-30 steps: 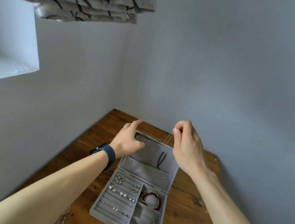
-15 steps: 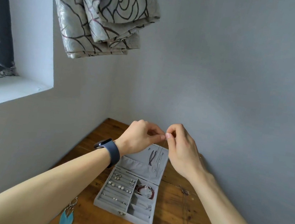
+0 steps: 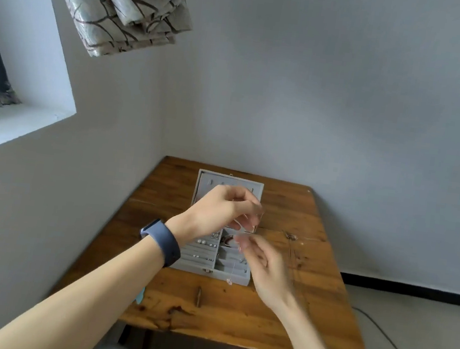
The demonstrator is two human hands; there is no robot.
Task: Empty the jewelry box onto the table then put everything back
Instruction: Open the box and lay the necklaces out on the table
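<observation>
The grey jewelry box (image 3: pixel 202 271) stands open on the wooden table (image 3: pixel 235 314), its lid (image 3: pixel 230 182) leaning back towards the wall. Earrings and a red bracelet lie in its compartments. My left hand (image 3: pixel 222 212), with a dark band on the wrist, hovers over the lid and pinches a thin necklace chain (image 3: pixel 234 257). My right hand (image 3: pixel 265 268), blurred, is just below it over the box's right side and pinches the same chain. A small pink pendant (image 3: pixel 229 281) dangles from the chain at the box's front edge.
Another thin necklace (image 3: pixel 290 236) lies on the table right of the box. A teal feather earring (image 3: pixel 140 294) peeks out beside my left forearm. A small dark piece (image 3: pixel 198 296) sits in front of the box. Walls close off the left and back; a folded curtain (image 3: pixel 121 7) hangs overhead.
My hands came down from the lid's top and moved apart, the right one dropping below the left. The chain is drawn out between them and the pendant now hangs free.
</observation>
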